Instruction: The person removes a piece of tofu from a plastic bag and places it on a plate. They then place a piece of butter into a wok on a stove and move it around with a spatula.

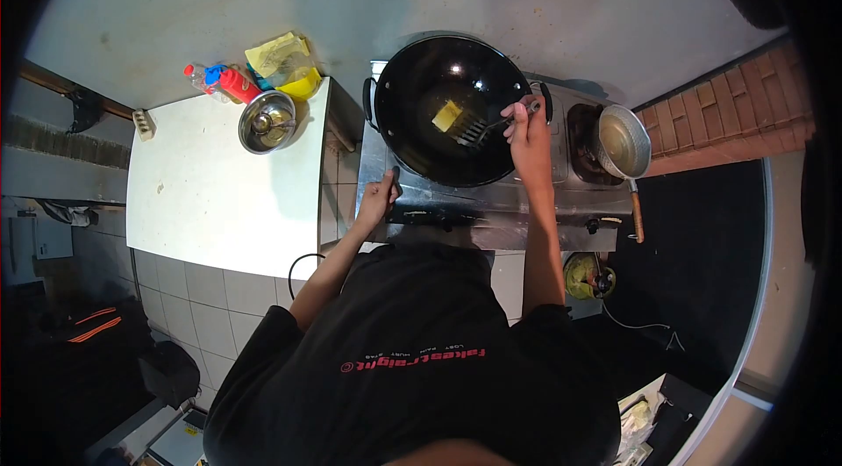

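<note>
A large black wok (417, 146) with two side handles sits on the stove's left burner. Inside it lies a yellow block-like piece of food (446, 116) in a little shiny liquid. My right hand (528, 139) is closed around the handle of a slotted spatula (474, 132), whose slotted head is right beside the yellow piece. My left hand (378, 199) is at the front left corner of the metal stove (491, 203), below the wok. Its fingers are partly curled, with the index finger and thumb apart and nothing visible between them.
Right of the wok, a wooden-handled saucepan (623, 143) holds brownish liquid on the other burner. On the white table (219, 211) at left stand a steel bowl (266, 124), a red bottle (237, 85) and a yellow packet (279, 55). A green gas cylinder (581, 276) stands below the stove.
</note>
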`<act>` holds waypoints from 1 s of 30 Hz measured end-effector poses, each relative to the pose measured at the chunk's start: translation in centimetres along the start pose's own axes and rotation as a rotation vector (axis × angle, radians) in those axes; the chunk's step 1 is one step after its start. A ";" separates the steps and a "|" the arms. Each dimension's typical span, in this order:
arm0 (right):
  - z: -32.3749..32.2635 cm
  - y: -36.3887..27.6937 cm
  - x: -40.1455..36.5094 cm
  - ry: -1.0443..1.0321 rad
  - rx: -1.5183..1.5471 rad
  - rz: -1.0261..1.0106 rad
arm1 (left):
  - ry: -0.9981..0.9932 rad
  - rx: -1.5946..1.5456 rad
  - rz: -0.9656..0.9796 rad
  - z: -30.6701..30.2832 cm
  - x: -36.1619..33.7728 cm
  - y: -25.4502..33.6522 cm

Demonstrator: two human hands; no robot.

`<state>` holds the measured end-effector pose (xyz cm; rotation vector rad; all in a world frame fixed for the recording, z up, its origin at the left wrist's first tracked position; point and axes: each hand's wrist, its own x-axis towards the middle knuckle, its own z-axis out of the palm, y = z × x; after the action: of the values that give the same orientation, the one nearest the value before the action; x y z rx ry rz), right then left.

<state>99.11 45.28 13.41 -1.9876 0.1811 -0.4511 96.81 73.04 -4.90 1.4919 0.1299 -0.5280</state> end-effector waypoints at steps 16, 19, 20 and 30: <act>-0.3 0.5 0.5 0.024 0.027 -0.018 | 0.013 0.034 -0.020 0.0 0.0 0.0; -0.7 -0.4 0.4 0.007 -0.027 -0.004 | 0.007 0.032 -0.018 -0.2 0.2 -0.5; -0.8 -0.5 0.4 0.007 -0.028 -0.004 | 0.011 0.041 0.001 -0.1 0.2 -0.4; -1.5 -1.5 0.9 -0.020 -0.180 -0.023 | 0.005 0.011 -0.009 0.1 -0.3 0.3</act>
<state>99.22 44.39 15.57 -2.1721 0.1917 -0.4421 96.67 73.06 -4.52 1.5045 0.1379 -0.5326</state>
